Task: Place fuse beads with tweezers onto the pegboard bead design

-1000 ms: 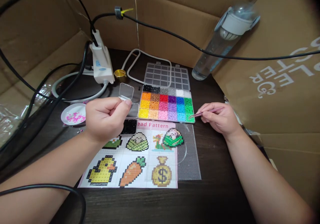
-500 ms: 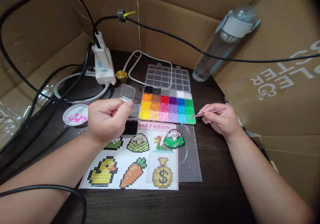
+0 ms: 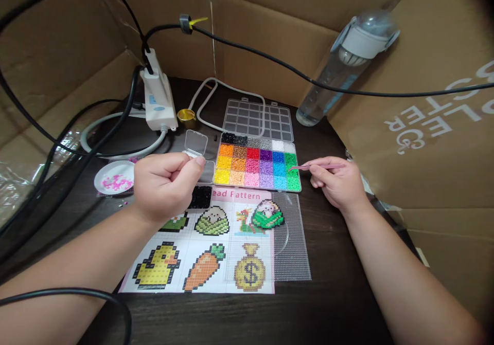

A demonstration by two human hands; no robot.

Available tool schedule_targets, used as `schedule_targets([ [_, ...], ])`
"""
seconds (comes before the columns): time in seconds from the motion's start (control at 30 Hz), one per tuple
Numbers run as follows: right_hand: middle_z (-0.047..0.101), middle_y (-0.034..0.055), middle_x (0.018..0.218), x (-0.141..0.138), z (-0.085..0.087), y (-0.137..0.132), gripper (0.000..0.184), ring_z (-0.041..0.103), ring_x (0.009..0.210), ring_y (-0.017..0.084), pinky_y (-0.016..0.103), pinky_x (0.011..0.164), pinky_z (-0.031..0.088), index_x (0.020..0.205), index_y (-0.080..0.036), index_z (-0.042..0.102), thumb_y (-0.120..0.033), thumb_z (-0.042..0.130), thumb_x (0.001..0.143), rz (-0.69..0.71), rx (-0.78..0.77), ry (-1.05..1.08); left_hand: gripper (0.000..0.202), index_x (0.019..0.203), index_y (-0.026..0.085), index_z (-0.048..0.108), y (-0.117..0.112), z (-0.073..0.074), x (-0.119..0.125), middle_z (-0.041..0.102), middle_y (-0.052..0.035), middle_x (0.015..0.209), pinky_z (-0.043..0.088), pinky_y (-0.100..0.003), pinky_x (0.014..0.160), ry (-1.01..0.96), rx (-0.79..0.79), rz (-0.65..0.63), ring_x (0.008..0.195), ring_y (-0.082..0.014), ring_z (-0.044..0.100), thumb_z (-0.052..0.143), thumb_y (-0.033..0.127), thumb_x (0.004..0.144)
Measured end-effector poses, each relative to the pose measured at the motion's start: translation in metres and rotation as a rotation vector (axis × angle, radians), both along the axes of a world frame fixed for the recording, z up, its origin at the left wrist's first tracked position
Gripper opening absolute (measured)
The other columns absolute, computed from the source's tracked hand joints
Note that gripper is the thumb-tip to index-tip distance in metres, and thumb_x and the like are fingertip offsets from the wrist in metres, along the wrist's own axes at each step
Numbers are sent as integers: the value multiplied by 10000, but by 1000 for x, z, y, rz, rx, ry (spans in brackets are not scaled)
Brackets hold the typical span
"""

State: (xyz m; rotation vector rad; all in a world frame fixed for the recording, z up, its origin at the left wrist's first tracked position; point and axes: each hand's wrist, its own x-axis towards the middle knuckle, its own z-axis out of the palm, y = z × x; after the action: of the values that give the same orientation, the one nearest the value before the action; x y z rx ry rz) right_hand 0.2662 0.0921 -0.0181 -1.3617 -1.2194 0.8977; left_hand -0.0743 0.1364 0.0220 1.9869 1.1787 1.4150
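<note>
Pink tweezers (image 3: 326, 166) are pinched in my right hand (image 3: 339, 183), pointing left. Their tips reach the green beads (image 3: 292, 171) in the right column of a sorted bead box (image 3: 252, 166). My left hand (image 3: 165, 183) is closed in a fist above the pattern sheet (image 3: 170, 232); whatever it may hold is hidden. Beside that fist lies a small box of black beads (image 3: 201, 197), partly covered. On the clear pegboard (image 3: 295, 257), overlapping the sheet, rests a green, white and black bead figure (image 3: 267, 215).
A white dish with pink beads (image 3: 116, 178) is at left. Behind it stand a white power strip (image 3: 159, 98) and a small gold cup (image 3: 187, 117). A water bottle (image 3: 335, 77) leans at back right. A black cable (image 3: 262, 54) crosses overhead; cardboard walls (image 3: 266, 31) enclose the table.
The tweezers' tips have shifted up and slightly left, from the lower green compartment to a higher one. My left hand stays closed in nearly the same spot.
</note>
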Motion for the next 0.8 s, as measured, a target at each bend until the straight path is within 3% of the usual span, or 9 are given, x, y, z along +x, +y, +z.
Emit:
schedule_targets([
  [0.57, 776, 63, 785, -2, 2, -1, 102, 506, 477, 87, 259, 451, 403, 852, -207, 818, -304, 804, 824, 11, -8, -23, 484, 426, 177, 340, -1, -1, 0, 262, 39, 386, 159, -324, 366, 14, -14, 17, 369, -54, 236, 567, 148, 853],
  [0.8, 783, 83, 785, -5, 7, 0, 116, 478, 454, 88, 269, 433, 384, 813, -192, 815, -306, 825, 796, 0, 17, 63, 485, 422, 170, 334, -2, -1, 1, 268, 41, 380, 151, -311, 362, 6, -18, -1, 368, -47, 234, 566, 131, 846],
])
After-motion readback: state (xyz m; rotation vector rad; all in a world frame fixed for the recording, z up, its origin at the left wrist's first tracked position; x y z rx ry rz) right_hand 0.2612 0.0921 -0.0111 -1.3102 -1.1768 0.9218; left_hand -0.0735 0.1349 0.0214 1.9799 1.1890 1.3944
